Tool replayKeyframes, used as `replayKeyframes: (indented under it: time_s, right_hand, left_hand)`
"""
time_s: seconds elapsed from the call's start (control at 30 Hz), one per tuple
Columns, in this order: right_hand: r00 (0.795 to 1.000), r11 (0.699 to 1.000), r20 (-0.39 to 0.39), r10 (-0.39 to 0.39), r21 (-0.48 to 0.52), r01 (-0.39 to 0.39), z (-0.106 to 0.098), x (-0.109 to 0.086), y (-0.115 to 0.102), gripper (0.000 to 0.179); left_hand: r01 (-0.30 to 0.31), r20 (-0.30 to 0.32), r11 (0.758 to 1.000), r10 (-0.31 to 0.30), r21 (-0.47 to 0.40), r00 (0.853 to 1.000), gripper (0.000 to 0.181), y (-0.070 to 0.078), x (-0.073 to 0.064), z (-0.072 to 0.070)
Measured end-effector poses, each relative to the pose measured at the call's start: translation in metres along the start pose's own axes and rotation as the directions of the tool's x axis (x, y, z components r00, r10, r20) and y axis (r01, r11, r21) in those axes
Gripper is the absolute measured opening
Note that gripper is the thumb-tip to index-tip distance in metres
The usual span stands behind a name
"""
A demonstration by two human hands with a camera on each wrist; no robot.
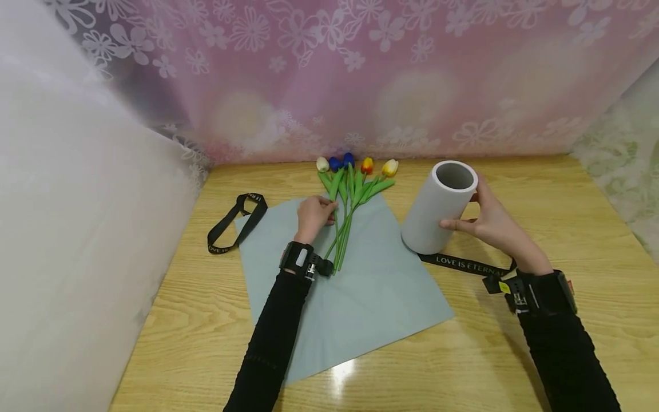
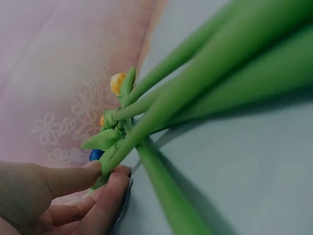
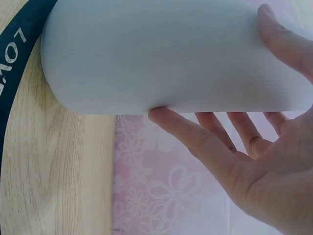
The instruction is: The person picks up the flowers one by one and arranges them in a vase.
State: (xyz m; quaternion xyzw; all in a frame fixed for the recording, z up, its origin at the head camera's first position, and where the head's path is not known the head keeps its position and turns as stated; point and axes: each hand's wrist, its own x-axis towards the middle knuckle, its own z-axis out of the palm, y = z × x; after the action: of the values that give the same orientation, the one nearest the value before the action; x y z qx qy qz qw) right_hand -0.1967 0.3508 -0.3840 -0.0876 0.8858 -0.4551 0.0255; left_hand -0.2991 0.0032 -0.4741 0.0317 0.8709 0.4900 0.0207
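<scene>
Several artificial tulips (image 1: 355,191) with white, blue, orange-red and yellowish heads lie fanned on a grey-blue sheet of wrapping paper (image 1: 370,303). Their green stems cross close to the camera in the left wrist view. My left hand (image 1: 313,218) pinches one tulip's stem (image 2: 115,155) between thumb and fingers, at the left side of the bunch. To the right, my right hand (image 1: 486,220) grips a white cylindrical vase (image 1: 431,214), thumb on the near side and fingers round the other. The vase's open mouth faces up, and its base is by the paper's right edge.
A black lettered ribbon (image 1: 252,222) lies looped at the paper's left corner. Another black ribbon (image 1: 463,264) runs from the vase's base toward the right wrist. The wooden table (image 1: 190,320) meets a pink floral curtain (image 1: 329,86) at the back and a white wall (image 1: 77,217) on the left.
</scene>
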Motion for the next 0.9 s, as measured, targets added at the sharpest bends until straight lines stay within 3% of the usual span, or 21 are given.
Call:
replayKeyframes:
  time_s: [0.2, 0.37, 0.67, 0.77, 0.9]
  right_hand:
    - [1.0, 1.0, 0.0, 0.011, 0.002, -0.011, -0.002, -0.001, 0.0, 0.11]
    - [1.0, 1.0, 0.006, 0.022, -0.002, -0.022, -0.002, -0.001, 0.002, 0.11]
    - [1.0, 1.0, 0.004, 0.013, -0.007, -0.013, -0.001, -0.001, 0.002, 0.107]
    - [1.0, 1.0, 0.01, 0.011, -0.004, -0.011, -0.001, 0.0, 0.002, 0.107]
    - [1.0, 1.0, 0.011, 0.002, -0.002, -0.002, 0.0, 0.002, 0.002, 0.108]
  left_hand:
    - [0.084, 0.039, 0.987, -0.08, -0.138, 0.996, 0.022, -0.003, 0.004, 0.0]
    - [0.138, 0.085, 0.965, -0.122, -0.224, 0.989, 0.022, 0.001, 0.004, -0.012]
    - [0.168, 0.137, 0.938, -0.132, -0.303, 0.982, 0.022, 0.015, 0.001, -0.03]
    - [0.176, 0.194, 0.935, -0.12, -0.309, 0.974, 0.025, 0.021, -0.002, -0.035]
    - [0.181, 0.294, 0.942, -0.095, -0.283, 0.951, 0.025, 0.027, -0.004, -0.044]
